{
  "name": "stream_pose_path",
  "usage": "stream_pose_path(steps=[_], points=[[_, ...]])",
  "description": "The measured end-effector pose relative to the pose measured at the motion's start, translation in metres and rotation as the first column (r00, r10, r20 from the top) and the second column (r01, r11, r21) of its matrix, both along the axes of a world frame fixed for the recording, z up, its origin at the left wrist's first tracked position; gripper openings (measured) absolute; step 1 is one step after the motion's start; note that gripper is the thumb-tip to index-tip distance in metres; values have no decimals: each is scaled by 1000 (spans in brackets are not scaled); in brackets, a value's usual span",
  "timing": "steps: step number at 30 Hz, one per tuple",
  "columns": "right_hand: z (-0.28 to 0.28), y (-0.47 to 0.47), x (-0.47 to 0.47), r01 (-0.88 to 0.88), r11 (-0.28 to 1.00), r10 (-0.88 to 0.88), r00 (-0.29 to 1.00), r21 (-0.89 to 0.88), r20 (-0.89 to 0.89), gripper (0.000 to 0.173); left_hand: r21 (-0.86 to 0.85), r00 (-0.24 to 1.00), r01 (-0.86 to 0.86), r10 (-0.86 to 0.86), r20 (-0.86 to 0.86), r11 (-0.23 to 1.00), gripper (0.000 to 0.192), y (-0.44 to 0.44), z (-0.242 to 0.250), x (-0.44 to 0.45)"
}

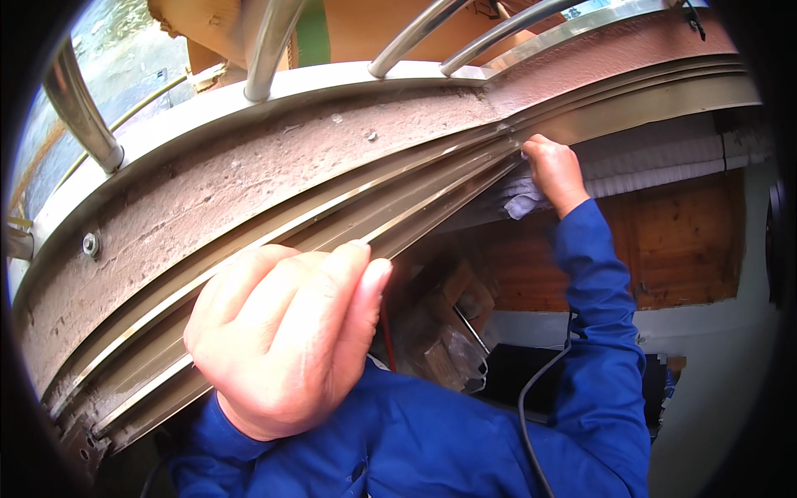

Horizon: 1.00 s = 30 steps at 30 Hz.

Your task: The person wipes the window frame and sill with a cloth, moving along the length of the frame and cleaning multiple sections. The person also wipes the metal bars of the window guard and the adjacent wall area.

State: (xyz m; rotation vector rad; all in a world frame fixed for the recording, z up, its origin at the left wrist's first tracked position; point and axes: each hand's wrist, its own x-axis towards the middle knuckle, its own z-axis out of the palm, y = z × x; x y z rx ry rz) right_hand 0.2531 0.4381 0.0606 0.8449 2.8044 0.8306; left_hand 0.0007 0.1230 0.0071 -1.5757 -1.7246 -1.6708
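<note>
A metal sliding-window track (398,180) with several raised rails runs diagonally before me. My left hand (283,339) is close to the camera, over the track's near part. Its fingers are curled, and their undersides are hidden, so I cannot tell whether they hold anything. Farther off, at the end where the track meets a window frame (654,106), is my right hand (554,168). Its fingers are bunched against the frame's edge, with a tiny whitish bit at the tips that I cannot make out. Just below that hand hangs a pale crumpled cloth (526,196).
Outside the track lies a rough concrete sill (261,162) with a bolt (91,244) and steel railing bars (271,50). Beyond stands cardboard (386,31). Below are a wooden panel (685,243), a clear plastic bag (457,358) and a dark cable (526,398) across my clothing.
</note>
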Motion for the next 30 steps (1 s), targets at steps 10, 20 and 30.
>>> stream_pose_path(steps=[10,20,30], points=[[-5,3,-24,221,963,-222,975,152,-13,1,-41,990,68,-62,123,997,15,-8,2,0],[-9,-2,0,191,968,-220,959,-163,-178,15,-37,992,54,-49,116,998,14,-8,1,0],[-27,2,-19,302,925,-256,944,232,-208,5,-30,990,60,-56,129,998,13,-9,1,-2]])
